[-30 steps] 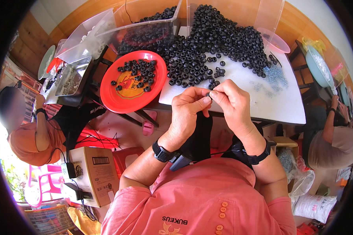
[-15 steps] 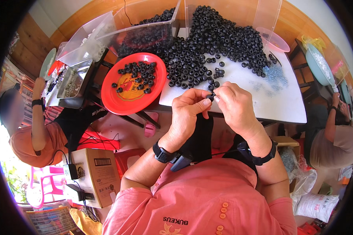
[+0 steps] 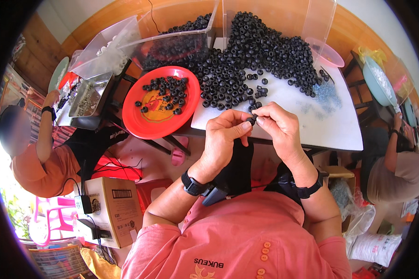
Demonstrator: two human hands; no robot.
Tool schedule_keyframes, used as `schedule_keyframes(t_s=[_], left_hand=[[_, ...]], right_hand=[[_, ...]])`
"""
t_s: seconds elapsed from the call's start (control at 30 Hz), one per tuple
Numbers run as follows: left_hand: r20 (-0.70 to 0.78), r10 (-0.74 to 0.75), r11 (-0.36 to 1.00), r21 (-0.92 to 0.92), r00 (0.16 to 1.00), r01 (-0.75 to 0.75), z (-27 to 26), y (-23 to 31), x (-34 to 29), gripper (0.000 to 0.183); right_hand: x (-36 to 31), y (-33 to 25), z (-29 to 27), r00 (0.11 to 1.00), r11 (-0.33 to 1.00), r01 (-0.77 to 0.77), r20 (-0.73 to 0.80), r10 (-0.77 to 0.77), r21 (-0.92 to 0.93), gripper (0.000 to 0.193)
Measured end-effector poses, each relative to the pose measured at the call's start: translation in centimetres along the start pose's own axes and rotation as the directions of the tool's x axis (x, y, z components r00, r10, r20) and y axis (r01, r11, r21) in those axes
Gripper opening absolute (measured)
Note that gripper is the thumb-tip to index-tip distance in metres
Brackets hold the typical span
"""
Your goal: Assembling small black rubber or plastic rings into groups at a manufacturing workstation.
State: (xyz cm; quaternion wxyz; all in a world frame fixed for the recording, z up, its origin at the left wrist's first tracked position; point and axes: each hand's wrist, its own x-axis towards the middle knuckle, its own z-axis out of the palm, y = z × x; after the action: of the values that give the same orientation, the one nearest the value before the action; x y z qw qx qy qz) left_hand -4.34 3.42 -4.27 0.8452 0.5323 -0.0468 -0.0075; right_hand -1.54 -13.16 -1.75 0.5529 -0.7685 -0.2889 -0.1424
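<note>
Close in front of my body, just over the near edge of the white tabletop (image 3: 333,132), my two hands meet. A small black ring-shaped part (image 3: 252,120) is pinched between the thumb and fingers of my left hand (image 3: 223,135). Thumb and forefinger of my right hand (image 3: 284,130) are pressed together right beside that part; whatever they grip is hidden. Beyond my fingertips spreads a big heap of similar black ring parts (image 3: 270,53), with several loose ones trailing toward my hands.
To the left, a red plate (image 3: 131,118) carries some black parts. Behind it stands a clear plastic bin (image 3: 172,37) of them. Tiny pale-blue clear pieces (image 3: 327,95) lie right on the tabletop. A pink bowl (image 3: 328,53) is behind. Other people sit at both sides.
The whole view has shifted slightly. My hands stay together at the black ring part, and the right thumb and forefinger have changed their angle a little against it.
</note>
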Motion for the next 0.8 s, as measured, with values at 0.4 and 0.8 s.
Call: schedule_keyframes(t_s=[0.4, 0.8], left_hand=[[-0.058, 0.017, 1.000, 0.008, 0.998, -0.016, 1.2, -0.3, -0.7, 0.012], [-0.054, -0.040, 0.995, -0.097, 0.998, 0.035, 1.7, -0.3, -1.6, 0.011]], right_hand=[[0.9, -1.8, -0.1, 0.912, 0.742, 0.399, 0.147, -0.384, -0.539, 0.014], [-1.3, -1.4, -0.3, 0.998, 0.987, 0.051, -0.014, -0.053, -0.151, 0.006]])
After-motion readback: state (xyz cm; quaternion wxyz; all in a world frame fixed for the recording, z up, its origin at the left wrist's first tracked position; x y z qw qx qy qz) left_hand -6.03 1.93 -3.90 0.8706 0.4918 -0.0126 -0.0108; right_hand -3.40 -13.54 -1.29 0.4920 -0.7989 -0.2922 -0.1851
